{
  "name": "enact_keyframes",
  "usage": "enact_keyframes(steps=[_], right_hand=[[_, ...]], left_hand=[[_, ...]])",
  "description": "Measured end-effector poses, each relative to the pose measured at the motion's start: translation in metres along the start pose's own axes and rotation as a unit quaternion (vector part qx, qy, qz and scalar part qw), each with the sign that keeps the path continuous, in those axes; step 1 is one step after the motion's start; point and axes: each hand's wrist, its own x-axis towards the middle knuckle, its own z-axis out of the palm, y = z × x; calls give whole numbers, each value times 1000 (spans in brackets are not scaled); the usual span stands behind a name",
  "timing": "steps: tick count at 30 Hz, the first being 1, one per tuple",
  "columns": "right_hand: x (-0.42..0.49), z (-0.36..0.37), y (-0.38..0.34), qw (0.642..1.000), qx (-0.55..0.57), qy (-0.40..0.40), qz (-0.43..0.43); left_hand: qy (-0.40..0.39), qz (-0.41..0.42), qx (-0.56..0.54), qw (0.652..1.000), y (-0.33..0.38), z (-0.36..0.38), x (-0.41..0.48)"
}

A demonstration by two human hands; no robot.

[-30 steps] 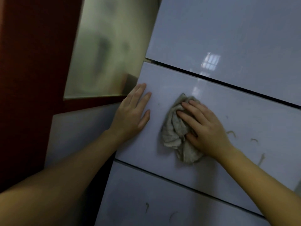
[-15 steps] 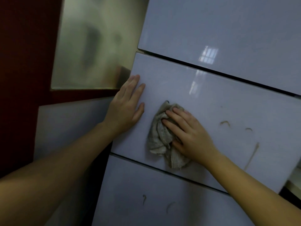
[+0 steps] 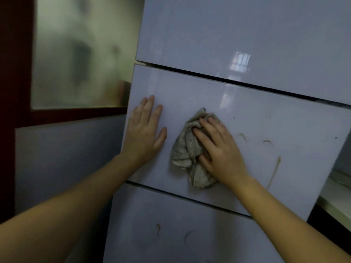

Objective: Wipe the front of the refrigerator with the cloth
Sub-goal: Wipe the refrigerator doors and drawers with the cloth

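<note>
We see the refrigerator [image 3: 247,44] from the front, with three glossy pale panels divided by dark gaps. Our right hand [image 3: 220,150] lies flat on the crumpled grey cloth [image 3: 185,147] and presses it against the middle door panel [image 3: 190,92], a little left of the panel's centre. The fingers are spread and straight over the cloth, not curled around it; the cloth sticks out above, to the left and below the hand. Our left hand [image 3: 144,133] is open, palm flat on the same panel near its left edge, fingers pointing up, just beside the cloth but not touching it. To the right of the cloth there are brown smears [image 3: 273,171] on the panel, and smaller marks [image 3: 158,229] on the lower panel. Left of the refrigerator is a frosted window [image 3: 81,54] in a dark red frame.
</note>
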Motion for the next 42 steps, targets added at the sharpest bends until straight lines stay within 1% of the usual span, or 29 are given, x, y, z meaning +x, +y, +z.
enact_keyframes(steps=[2, 5, 10, 13, 16, 17, 19, 23, 25, 30, 33, 34, 38, 42], right_hand=[[-12, -2, 6, 1000, -7, -9, -20], [-33, -13, 19, 999, -21, -21, -22], [-49, -36, 42, 999, -42, -21, 3], [-38, -42, 41, 999, -34, -14, 36], [-15, -36, 23, 995, -17, 9, 93], [-8, -32, 16, 995, -11, 10, 99], [2, -19, 4, 998, 0, -1, 69], [-13, 8, -10, 999, 0, -22, -43], [-33, 8, -6, 997, -8, -34, -63], [-72, -24, 26, 999, -38, -23, -19], [-76, -47, 48, 998, -58, -25, 21], [-72, -53, 53, 997, -63, -26, 31], [-43, -59, 57, 996, -60, -21, 55], [-32, -56, 65, 998, -55, -7, 40]], left_hand=[[1, -11, -2, 1000, 4, 2, -1], [-7, -4, -3, 1000, 1, -1, 0], [-14, 40, 4, 999, 2, -3, -5], [-23, 41, 5, 999, 3, -4, -6], [-23, 47, 14, 999, 0, -4, -6], [-25, 47, 18, 998, -1, -3, -6], [-29, 38, 20, 999, 0, -3, -8], [-33, 42, 22, 998, 2, -3, -8], [-36, 46, 21, 998, 0, -4, -8], [-51, 6, -28, 998, 9, -4, -7], [-61, -16, -18, 998, 23, -7, -5], [-61, -6, -6, 998, 30, -8, -5], [-52, 81, 25, 995, 62, 1, -2], [-40, 81, 40, 995, 77, 17, -2]])
